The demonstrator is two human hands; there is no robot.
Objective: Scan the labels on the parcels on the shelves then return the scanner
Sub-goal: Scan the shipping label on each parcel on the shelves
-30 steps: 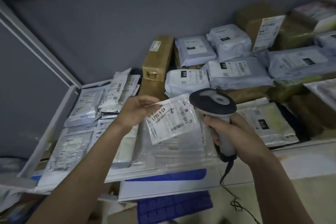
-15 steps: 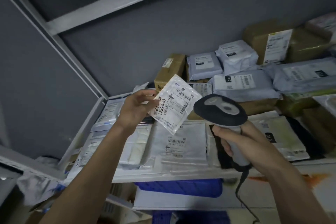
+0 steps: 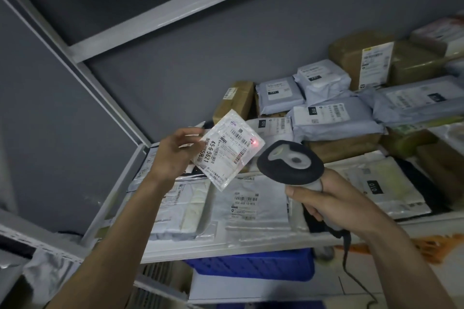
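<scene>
My left hand (image 3: 173, 155) pinches a small clear-plastic parcel (image 3: 227, 149) by its left edge and holds it tilted above the shelf (image 3: 226, 249). Its white label faces me, and a red scanner dot glows on the label's right part. My right hand (image 3: 326, 204) grips the handle of a corded black-and-white barcode scanner (image 3: 291, 164), whose head points at the parcel from the right, a short way off. Flat plastic parcels (image 3: 251, 206) lie on the shelf below my hands.
Grey mailer bags (image 3: 334, 120) and brown taped boxes (image 3: 359, 57) are stacked at the back and right of the shelf. A metal upright (image 3: 75, 63) and an upper shelf rail frame the left. A blue crate (image 3: 253, 267) sits under the shelf. The scanner cable (image 3: 347, 261) hangs down.
My left hand has lifted the small parcel higher and turned its label toward the scanner. A red dot now shows on the label. My head has tilted upward.
</scene>
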